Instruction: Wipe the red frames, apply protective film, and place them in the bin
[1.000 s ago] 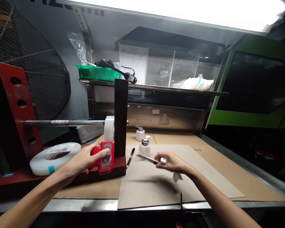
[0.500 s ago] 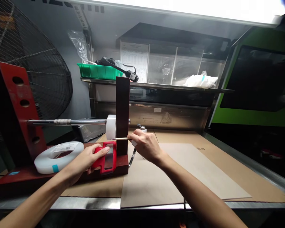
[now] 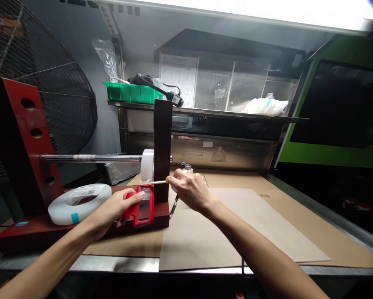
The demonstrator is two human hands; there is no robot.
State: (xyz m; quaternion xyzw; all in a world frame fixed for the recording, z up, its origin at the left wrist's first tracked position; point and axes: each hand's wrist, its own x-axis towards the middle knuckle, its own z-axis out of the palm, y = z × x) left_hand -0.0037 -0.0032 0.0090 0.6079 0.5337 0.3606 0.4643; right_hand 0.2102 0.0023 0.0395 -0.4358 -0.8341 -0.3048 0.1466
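My left hand [image 3: 127,203] is closed around a red plastic frame [image 3: 151,211] with a see-through window, its thumb lying on the near edge. My right hand [image 3: 191,187] pinches a thin pale stick [image 3: 157,182] that points left, its tip just above the frame's top edge. Whether the tip touches the frame I cannot tell. Behind the stick, a small roll of clear film [image 3: 147,165] sits on a metal rod [image 3: 118,158] of the dark red stand [image 3: 163,137]. A white bottle with a metal cap [image 3: 188,167] stands behind my right hand, partly hidden.
A large film roll [image 3: 80,203] lies on the stand's base beside my left forearm. A pen [image 3: 174,207] rests by the stand, next to a cardboard sheet [image 3: 205,245]. A green bin [image 3: 130,93] sits on the shelf [image 3: 223,113]; a fan [image 3: 64,95] is at left.
The whole view has shifted slightly to the right. Both hands keep their grips, and the stick stays by the red frame's top edge, its tip now tilted slightly lower.
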